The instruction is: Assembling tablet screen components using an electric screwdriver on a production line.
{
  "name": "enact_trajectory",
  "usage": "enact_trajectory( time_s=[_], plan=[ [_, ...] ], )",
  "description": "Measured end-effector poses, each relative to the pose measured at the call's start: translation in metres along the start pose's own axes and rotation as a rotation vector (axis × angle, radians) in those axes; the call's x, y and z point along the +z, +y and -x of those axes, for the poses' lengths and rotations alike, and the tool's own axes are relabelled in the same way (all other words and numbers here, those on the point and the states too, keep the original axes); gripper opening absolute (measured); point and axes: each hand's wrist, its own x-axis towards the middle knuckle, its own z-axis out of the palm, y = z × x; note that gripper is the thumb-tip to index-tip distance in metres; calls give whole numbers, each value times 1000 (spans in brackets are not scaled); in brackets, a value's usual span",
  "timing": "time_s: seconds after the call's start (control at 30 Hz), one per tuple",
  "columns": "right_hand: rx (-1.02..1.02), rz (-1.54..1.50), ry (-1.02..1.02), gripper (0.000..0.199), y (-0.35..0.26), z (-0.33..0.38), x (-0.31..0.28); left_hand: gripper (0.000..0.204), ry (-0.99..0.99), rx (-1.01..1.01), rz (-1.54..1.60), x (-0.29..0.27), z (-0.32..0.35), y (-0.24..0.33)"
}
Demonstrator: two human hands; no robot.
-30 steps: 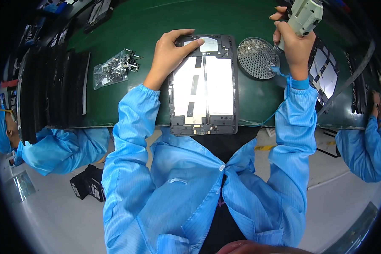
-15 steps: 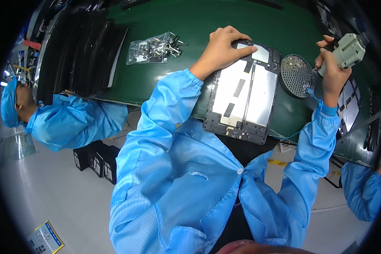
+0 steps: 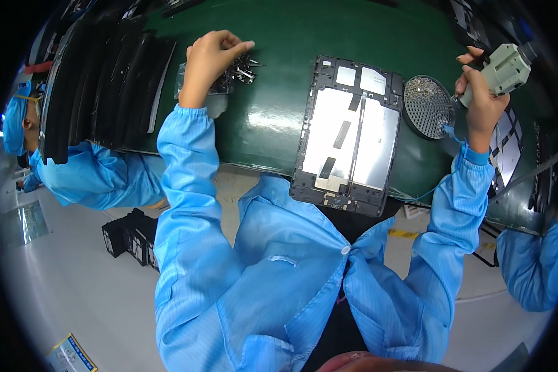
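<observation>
A tablet housing (image 3: pixel 335 133) lies on the green table in front of me. It is black-framed, with silver panels and dark strips, and neither hand touches it. My left hand (image 3: pixel 212 59) is over a clear plastic bag (image 3: pixel 220 87) of small black and metal parts (image 3: pixel 246 71). Its fingers are curled toward the thumb, and anything between them is hidden. To the right, my right hand (image 3: pixel 485 102) grips a pale grey-green electric screwdriver (image 3: pixel 507 69). Beside its tip end sits a round perforated tray (image 3: pixel 429 111) holding many tiny metal screws.
Black panels (image 3: pixel 115 87) stand in a row at the table's left. More tablet housings (image 3: pixel 508 146) lie at the right edge. A co-worker in blue (image 3: pixel 96 173) sits at the left, and another blue sleeve (image 3: pixel 530 263) shows at the right. Black boxes (image 3: pixel 130 235) stand on the floor.
My left hand has let go of the tablet housing's top edge and moved left to the bag of small parts. My right hand still holds the electric screwdriver in nearly the same place.
</observation>
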Motion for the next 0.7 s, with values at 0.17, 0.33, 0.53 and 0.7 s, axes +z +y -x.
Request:
enact_trajectory(
  time_s=[0.17, 0.33, 0.53, 0.7],
  plan=[
    [-7, 11, 9, 22, -7, 1, 6, 51, -93, -66, -220, 18, -7, -6],
    [139, -176, 29, 24, -19, 11, 28, 48, -115, -132, -221, 10, -14, -42],
    [131, -246, 21, 33, -21, 33, 8, 40, 145, 4, 193, 8, -22, 7],
    [157, -187, 65, 34, -13, 39, -7, 35, 228, -4, -9, 8, -17, -15]
  ],
)
